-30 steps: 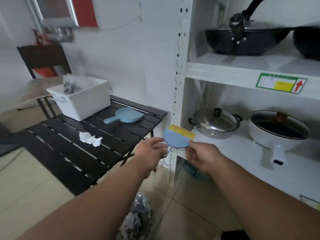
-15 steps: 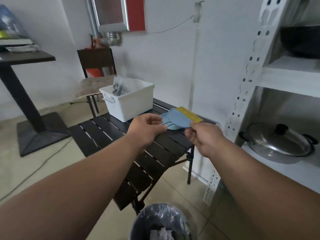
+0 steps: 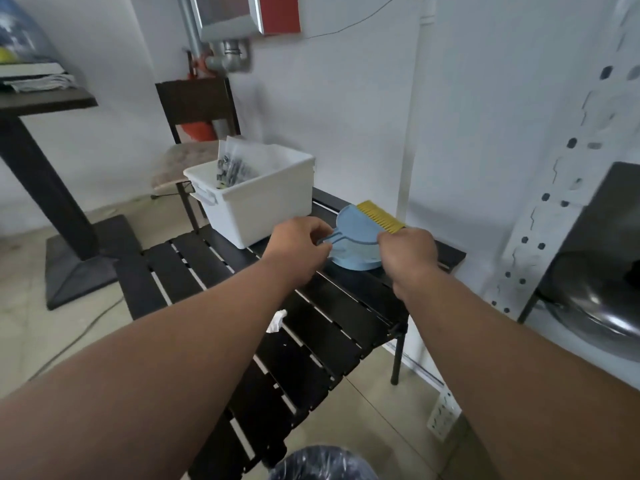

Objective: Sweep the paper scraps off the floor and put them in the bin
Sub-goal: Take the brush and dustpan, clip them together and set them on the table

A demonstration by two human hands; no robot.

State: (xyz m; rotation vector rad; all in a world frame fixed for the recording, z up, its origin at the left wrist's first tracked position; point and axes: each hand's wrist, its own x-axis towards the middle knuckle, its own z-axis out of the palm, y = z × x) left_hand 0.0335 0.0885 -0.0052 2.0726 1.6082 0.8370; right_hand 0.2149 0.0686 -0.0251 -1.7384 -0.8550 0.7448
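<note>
A blue brush and dustpan are held over a black slatted table by two hands.

One white plastic tub (image 3: 256,209), squarish and smooth, stands on the slatted table (image 3: 311,327) just left of the left hand (image 3: 298,251). One crumpled white paper scrap (image 3: 277,322) is seen on the slats below that hand's forearm. The thin handle of the brush (image 3: 356,226), a flat blue plastic body with one row of yellow bristles, is pinched by the left hand; its other end is gripped by the right hand (image 3: 408,254). One rounded blue dustpan (image 3: 353,261) lies under it. One bin (image 3: 322,464), lined with crinkled film, sits below both arms.
</note>
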